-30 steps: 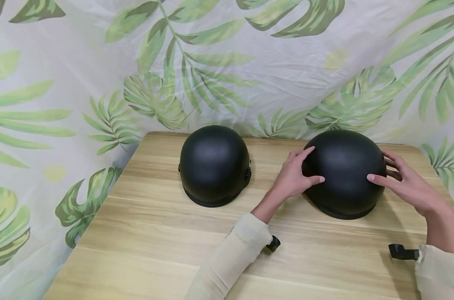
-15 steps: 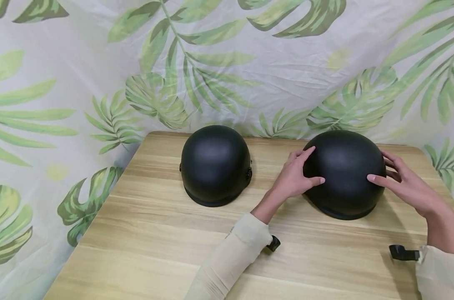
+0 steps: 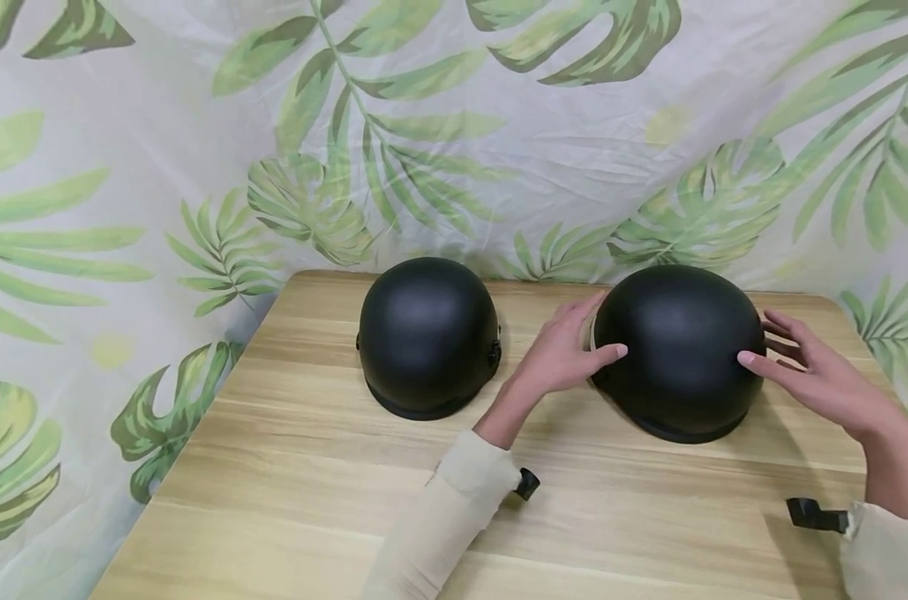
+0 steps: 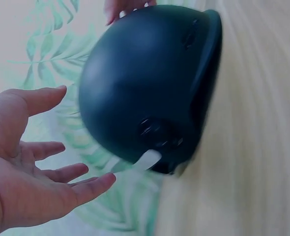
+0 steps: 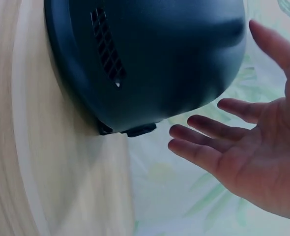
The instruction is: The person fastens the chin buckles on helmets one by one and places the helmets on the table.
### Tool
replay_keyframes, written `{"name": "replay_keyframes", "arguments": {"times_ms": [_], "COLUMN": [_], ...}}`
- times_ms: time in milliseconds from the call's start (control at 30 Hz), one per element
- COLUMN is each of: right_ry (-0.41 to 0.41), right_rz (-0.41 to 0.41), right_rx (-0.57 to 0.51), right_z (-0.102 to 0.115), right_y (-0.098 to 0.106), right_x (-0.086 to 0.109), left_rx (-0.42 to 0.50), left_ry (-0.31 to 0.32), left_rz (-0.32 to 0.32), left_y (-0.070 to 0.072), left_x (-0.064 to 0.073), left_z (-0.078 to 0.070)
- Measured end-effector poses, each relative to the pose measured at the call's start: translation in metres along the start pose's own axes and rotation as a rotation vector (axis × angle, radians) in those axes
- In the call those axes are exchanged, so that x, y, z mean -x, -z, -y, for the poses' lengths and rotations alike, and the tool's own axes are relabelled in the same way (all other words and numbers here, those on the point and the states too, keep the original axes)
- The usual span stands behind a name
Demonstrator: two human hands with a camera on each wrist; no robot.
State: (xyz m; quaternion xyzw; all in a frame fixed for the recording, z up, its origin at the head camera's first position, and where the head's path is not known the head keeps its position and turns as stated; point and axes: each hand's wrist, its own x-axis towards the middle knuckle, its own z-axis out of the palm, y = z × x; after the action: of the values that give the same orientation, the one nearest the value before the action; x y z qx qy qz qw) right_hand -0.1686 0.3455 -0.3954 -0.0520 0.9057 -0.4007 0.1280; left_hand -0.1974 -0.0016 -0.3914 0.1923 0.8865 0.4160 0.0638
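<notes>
A smooth black helmet [image 3: 679, 358] rests dome-up on the right part of the table. On its left side is my left hand [image 3: 554, 354], with fingers spread; in the left wrist view this hand [image 4: 42, 162] stands apart from the helmet's shell. My right hand [image 3: 825, 375] is at the helmet's right side with loosely bent fingers. A gap separates that hand [image 5: 253, 142] from the shell in the right wrist view, where a mesh-like vent [image 5: 108, 49] shows. A pale strip [image 4: 147, 160] hangs by the helmet's lower edge in the left wrist view.
A second black helmet [image 3: 427, 333] sits dome-up to the left, with small fittings on its sides. Both stand near the back edge of a wooden table [image 3: 311, 467]. Behind hangs a leaf-print cloth [image 3: 423, 125]. Black mounts [image 3: 817, 515] stick out from the sleeves.
My left hand has drawn off to the left from the right helmet's side. The right hand has eased slightly away to the right. The left helmet stays put.
</notes>
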Motion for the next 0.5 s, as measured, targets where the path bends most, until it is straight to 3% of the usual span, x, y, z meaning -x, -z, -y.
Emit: {"name": "replay_keyframes", "arguments": {"times_ms": [167, 333, 500], "right_ry": [0.037, 0.104, 0.178], "right_rz": [-0.078, -0.162, -0.214], "right_rx": [0.077, 0.238, 0.327], "right_z": [0.002, -0.001, -0.007], "right_y": [-0.002, -0.002, -0.006], "right_x": [0.018, 0.032, 0.045], "left_rx": [-0.053, -0.187, -0.331], "left_ry": [-0.049, -0.143, -0.162], "left_rz": [-0.045, -0.136, -0.232], "left_y": [0.03, 0.073, 0.118], "left_x": [0.016, 0.042, 0.073], "left_z": [0.002, 0.01, 0.028]}}
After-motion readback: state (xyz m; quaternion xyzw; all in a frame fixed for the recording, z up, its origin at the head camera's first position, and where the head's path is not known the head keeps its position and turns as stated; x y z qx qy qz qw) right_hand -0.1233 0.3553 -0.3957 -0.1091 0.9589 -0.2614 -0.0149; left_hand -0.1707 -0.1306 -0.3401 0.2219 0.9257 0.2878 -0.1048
